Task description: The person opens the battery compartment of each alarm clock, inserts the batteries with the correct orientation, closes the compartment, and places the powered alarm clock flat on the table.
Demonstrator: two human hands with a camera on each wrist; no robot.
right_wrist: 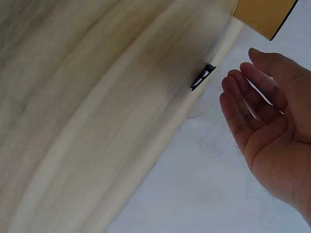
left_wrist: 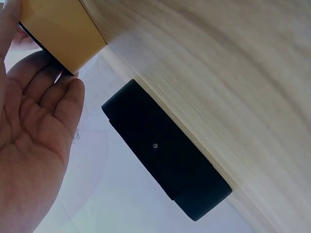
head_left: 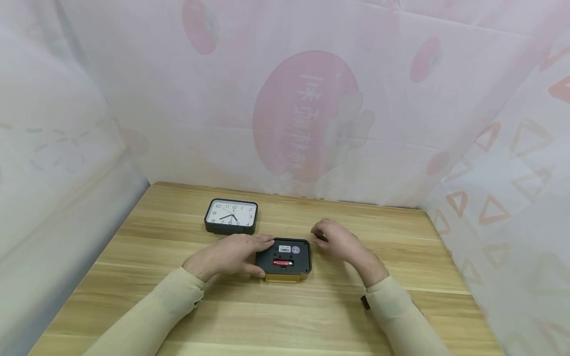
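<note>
A gold-edged alarm clock (head_left: 303, 262) lies face down in the head view, its black back upward. A red battery (head_left: 282, 263) sits in its uncovered compartment. My left hand (head_left: 231, 254) holds the clock's left end, thumb at the near edge and fingers at the far edge. In the left wrist view, that hand (left_wrist: 34, 131) is beside the clock's gold side (left_wrist: 63, 34). To the right of the clock, my right hand (head_left: 340, 240) hovers with relaxed fingers by a small black plastic piece (right_wrist: 203, 76). The right wrist view shows this piece on the table, apart from the fingers.
A second clock, black with a white dial (head_left: 231, 213), lies face up behind my left hand; its black side (left_wrist: 165, 150) fills the middle of the left wrist view. Pale printed curtains (head_left: 213, 123) stand behind and beside the wooden table (head_left: 249, 326).
</note>
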